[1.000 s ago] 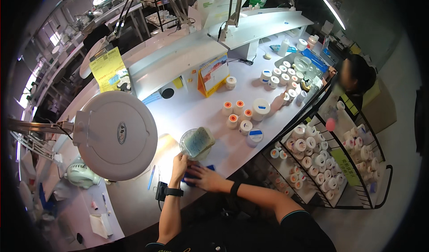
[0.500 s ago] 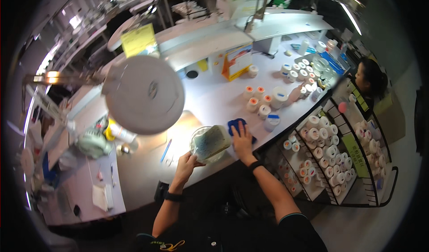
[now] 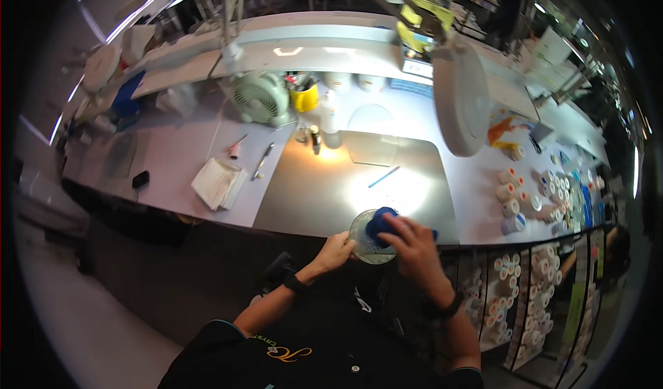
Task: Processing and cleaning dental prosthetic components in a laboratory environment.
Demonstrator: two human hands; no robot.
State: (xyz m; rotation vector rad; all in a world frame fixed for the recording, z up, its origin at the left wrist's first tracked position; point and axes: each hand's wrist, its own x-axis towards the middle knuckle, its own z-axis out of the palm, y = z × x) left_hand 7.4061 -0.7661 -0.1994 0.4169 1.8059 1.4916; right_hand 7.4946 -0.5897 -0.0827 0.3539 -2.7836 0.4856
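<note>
At the front edge of the grey work mat (image 3: 304,196), my left hand (image 3: 335,252) has its fingers closed on the rim of a round, pale, see-through dish (image 3: 360,236). My right hand (image 3: 416,252) grips a bunched dark blue cloth (image 3: 380,226) and presses it over the right side of that dish. Part of the dish is covered by the cloth and fingers, so what lies in it is not clear. A thin blue stick (image 3: 384,176) lies on the mat beyond my hands, under bright light.
A lamp head (image 3: 461,102) hangs at right. Farther back stand a green fan (image 3: 259,99), a yellow pen cup (image 3: 304,99), and a white bottle (image 3: 329,113). Folded white cloth (image 3: 219,182) lies left. Orange-marked jars (image 3: 507,176) and a jar-filled rack (image 3: 503,299) are at right.
The view has swung left. My right hand has brought the blue cloth from beside the dish onto it. The pale rectangular slab seen over the dish earlier is no longer distinguishable.
</note>
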